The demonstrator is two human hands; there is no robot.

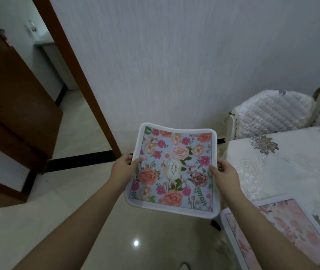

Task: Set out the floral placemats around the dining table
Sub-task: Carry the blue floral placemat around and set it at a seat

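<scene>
I hold a floral placemat (174, 170) in the air over the floor, to the left of the dining table (283, 168). It is pale blue with pink and orange flowers, a white border and a small oval label in the middle. My left hand (123, 164) grips its left edge and my right hand (224, 172) grips its right edge. A second floral placemat (283, 236) lies flat on the table's near corner at the lower right.
The table carries a cream embroidered cloth. Two chairs with quilted covers (275, 112) stand at its far side against the white wall. A brown door (9, 106) and door frame stand at the left. Glossy floor tiles lie below my arms.
</scene>
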